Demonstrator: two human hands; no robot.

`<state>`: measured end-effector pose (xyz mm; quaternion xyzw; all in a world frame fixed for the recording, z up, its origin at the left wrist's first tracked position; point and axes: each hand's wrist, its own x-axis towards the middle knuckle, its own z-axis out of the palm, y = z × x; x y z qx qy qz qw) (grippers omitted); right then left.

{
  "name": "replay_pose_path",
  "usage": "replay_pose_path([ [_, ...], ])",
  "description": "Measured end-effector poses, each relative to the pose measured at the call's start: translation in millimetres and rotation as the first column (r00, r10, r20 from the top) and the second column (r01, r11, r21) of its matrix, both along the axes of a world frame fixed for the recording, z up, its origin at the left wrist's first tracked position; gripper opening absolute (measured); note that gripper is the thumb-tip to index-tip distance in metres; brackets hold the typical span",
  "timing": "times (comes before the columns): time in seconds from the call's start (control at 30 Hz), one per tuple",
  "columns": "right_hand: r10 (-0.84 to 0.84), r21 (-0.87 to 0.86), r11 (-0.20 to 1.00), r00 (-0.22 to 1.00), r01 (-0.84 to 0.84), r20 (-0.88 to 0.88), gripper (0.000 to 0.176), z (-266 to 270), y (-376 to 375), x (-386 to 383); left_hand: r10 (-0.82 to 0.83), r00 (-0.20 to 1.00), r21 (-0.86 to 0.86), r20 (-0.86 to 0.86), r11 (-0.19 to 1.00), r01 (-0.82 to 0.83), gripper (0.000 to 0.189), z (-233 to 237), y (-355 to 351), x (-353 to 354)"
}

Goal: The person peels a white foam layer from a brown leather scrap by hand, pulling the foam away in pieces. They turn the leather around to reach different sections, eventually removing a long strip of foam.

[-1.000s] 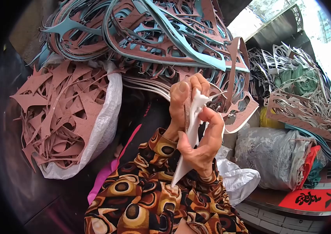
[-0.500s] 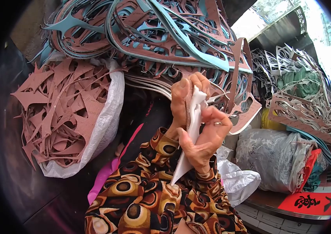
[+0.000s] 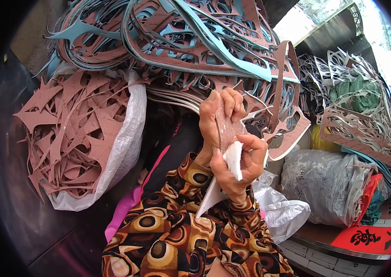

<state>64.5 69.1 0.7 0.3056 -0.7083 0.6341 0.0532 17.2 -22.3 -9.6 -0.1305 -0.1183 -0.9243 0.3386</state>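
Near the shirt (image 3: 158,244), the brown sheet (image 3: 228,129) is held tight by the left grip (image 3: 210,122) and its white layer (image 3: 234,158), likely light, soft and best held by the edge, is pinched by the right grip (image 3: 244,173).

Grey wrapped bundle (image 3: 320,187); black characters (image 3: 365,237) on red sheet (image 3: 343,240)

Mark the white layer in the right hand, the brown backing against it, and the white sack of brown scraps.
White layer (image 3: 234,159): head view, on its torn, folded part.
Brown backing (image 3: 229,129): head view, on its exposed face.
White sack (image 3: 132,130): head view, on its side.
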Motion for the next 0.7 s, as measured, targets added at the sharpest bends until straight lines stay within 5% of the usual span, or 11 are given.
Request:
replay_pose_path([
  [0.03, 0.001, -0.001, 1.000, 1.000, -0.001, 0.001, 0.050, 2, -1, -3, 0.001, 1.000, -0.001, 0.001, 1.000, -0.001, 0.048, 1, -1, -1],
  [0.1, -0.036, 0.127, 0.988, 0.938, 0.084, -0.345, 0.045, 8, -5, -12, -0.042, 0.999, 0.026, 0.026, 0.999, 0.041, 0.048, 3, -7, -2],
  [0.17, -0.037, 0.125, 0.989, 0.942, 0.083, -0.333, 0.041, 11, -5, -17, -0.080, 0.997, 0.021, 0.021, 0.997, 0.080, 0.049, 2, -10, -2],
  [0.23, 0.020, 0.163, 0.986, 0.949, 0.033, -0.314, 0.040, 11, -4, -18, 0.062, 0.989, 0.029, 0.135, 0.997, -0.066, 0.049, 4, -9, -2],
  [0.4, -0.082, 0.236, 0.962, 0.968, 0.140, -0.237, 0.037, 8, -6, -11, 0.007, 1.000, 0.027, -0.006, 1.000, -0.007, 0.047, -4, -13, -3],
  [0.5, -0.107, 0.151, 0.974, 0.930, 0.169, -0.352, 0.036, -3, -6, -11, -0.003, 1.000, 0.029, 0.022, 1.000, 0.002, 0.048, -2, -12, -1],
  [0.7, -0.133, 0.095, 0.984, 0.974, 0.152, -0.184, 0.036, 4, -4, -11, 0.065, 0.994, 0.009, 0.083, 0.998, -0.066, 0.046, 3, -4, -7],
])
